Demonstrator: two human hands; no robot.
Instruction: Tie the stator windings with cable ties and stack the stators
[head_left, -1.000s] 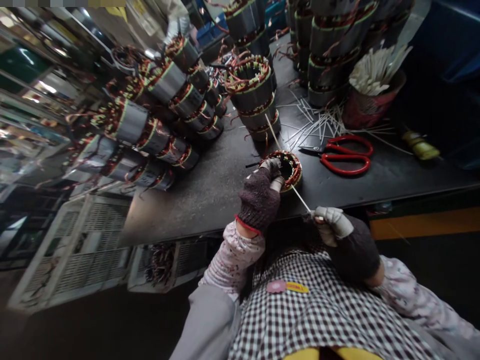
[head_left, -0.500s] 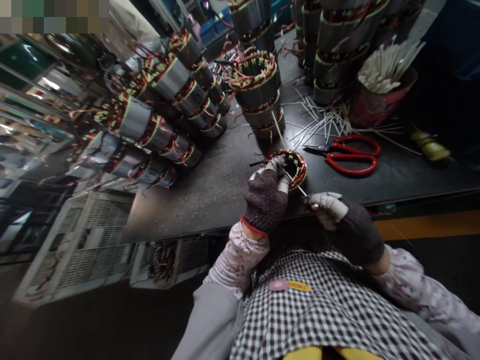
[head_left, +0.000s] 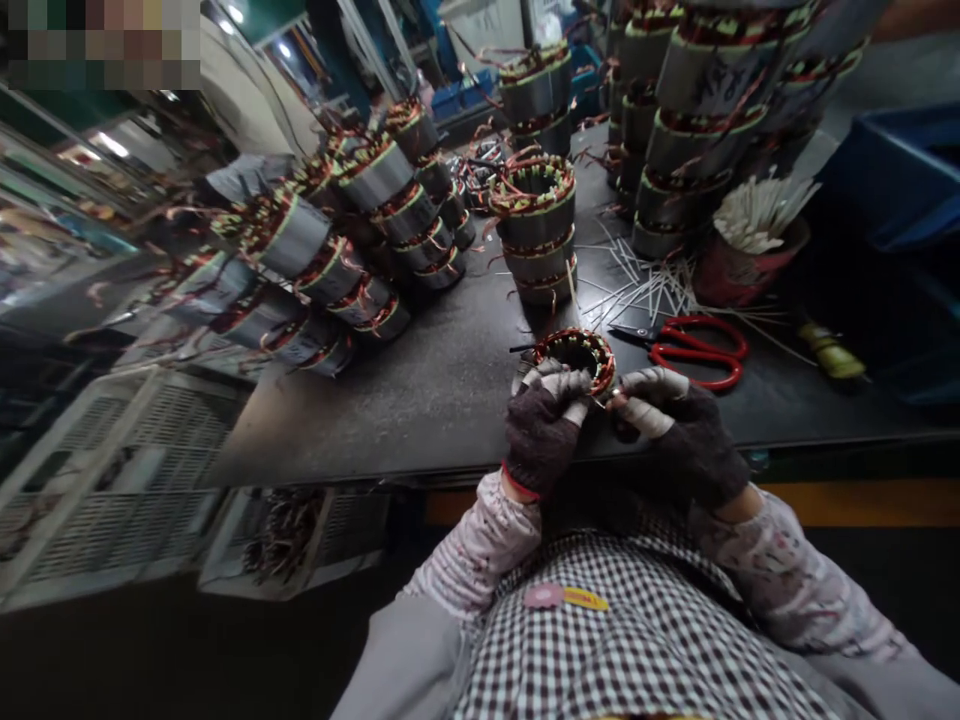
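Observation:
A small motor stator (head_left: 598, 352) with copper windings and a green-edged rim sits on the dark table in front of me. My left hand (head_left: 546, 425), in a dark glove with taped fingertips, has its fingers closed over the stator's near left rim. At the near right rim my right hand (head_left: 679, 430), gloved and taped alike, pinches a thin white cord (head_left: 600, 403) between thumb and fingers. Most of that cord is hidden by my hands and the winding. Red-handled scissors (head_left: 667, 350) lie just beyond my right hand.
Stacked stators (head_left: 536, 240) stand behind the work, with more stacks (head_left: 371, 215) to the left and tall ones (head_left: 694, 130) at back right. Loose white cords (head_left: 652, 290) lie near a red pot (head_left: 739, 275) of cut cords. Plastic crates (head_left: 135, 480) stand below the table's left side.
My right hand has come in to the left, close against the stator's rim, and less cord shows between my hands. The view has shifted, so the table sits lower.

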